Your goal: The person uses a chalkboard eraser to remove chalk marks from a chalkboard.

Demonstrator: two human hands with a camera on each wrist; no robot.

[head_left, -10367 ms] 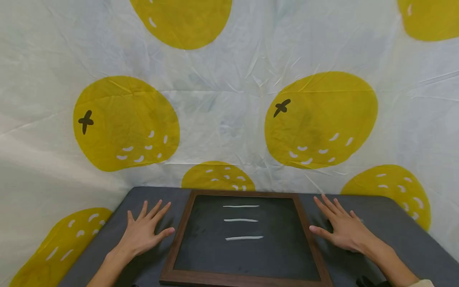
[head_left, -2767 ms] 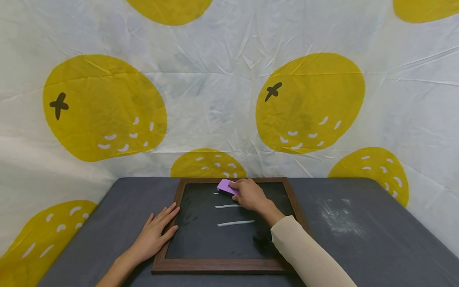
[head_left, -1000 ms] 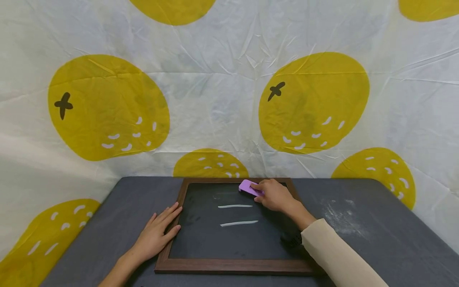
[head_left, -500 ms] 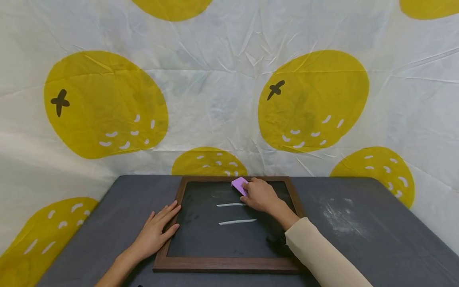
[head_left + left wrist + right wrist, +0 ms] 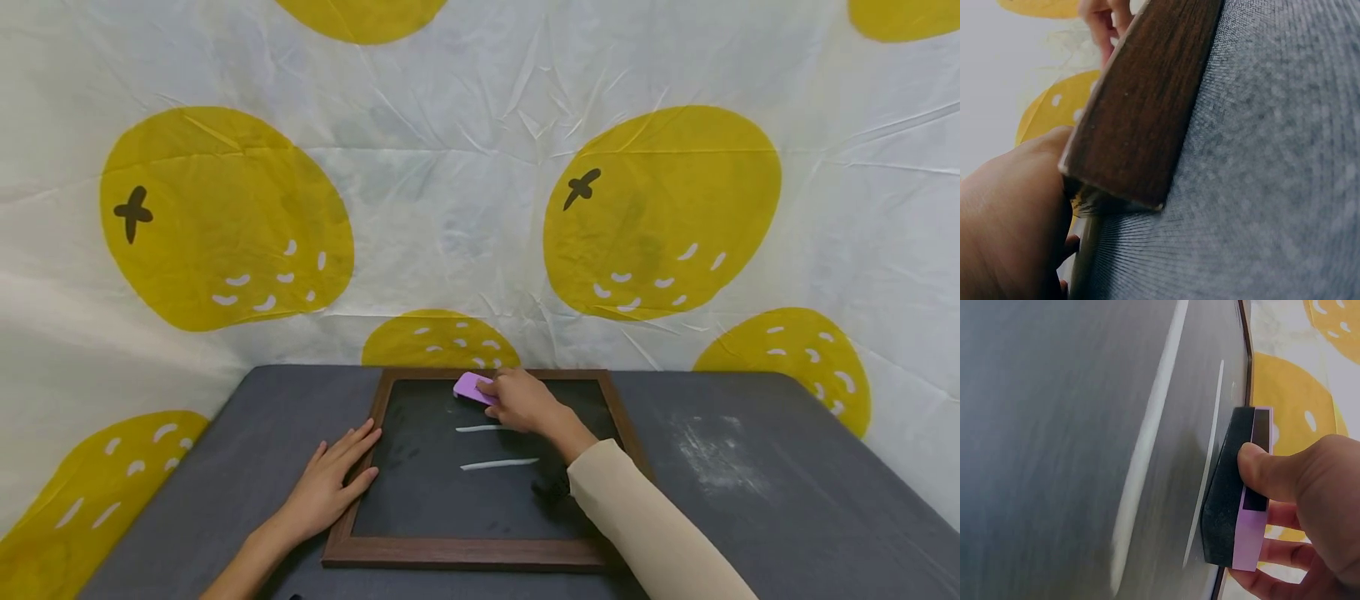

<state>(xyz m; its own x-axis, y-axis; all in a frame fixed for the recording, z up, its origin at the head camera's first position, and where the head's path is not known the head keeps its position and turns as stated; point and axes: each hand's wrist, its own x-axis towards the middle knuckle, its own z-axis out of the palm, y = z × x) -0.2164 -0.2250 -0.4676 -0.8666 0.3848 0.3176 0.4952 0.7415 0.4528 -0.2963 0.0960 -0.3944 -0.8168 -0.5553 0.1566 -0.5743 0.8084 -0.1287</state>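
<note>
A framed chalkboard (image 5: 427,508) lies on the dark table, with two white chalk lines (image 5: 498,464) on its surface. My right hand (image 5: 528,402) grips a purple chalkboard eraser (image 5: 471,387) near the board's far edge. In the right wrist view, thumb and fingers pinch the eraser (image 5: 1225,500) from both sides, its dark felt against the board beside the farther line. My left hand (image 5: 326,483) rests on the left side of the wooden frame, fingers extended. In the left wrist view, the frame's corner (image 5: 1135,119) stands beside that hand (image 5: 1013,200).
A dark grey cloth covers the table (image 5: 750,533), with a smudge of chalk dust (image 5: 716,454) to the right of the board. Behind the table hangs a white curtain (image 5: 450,217) printed with yellow fruit shapes.
The far chalk line seen earlier is gone. Over the last second my right hand has slid the eraser leftward along the board's far edge. My left hand has stayed on the frame.
</note>
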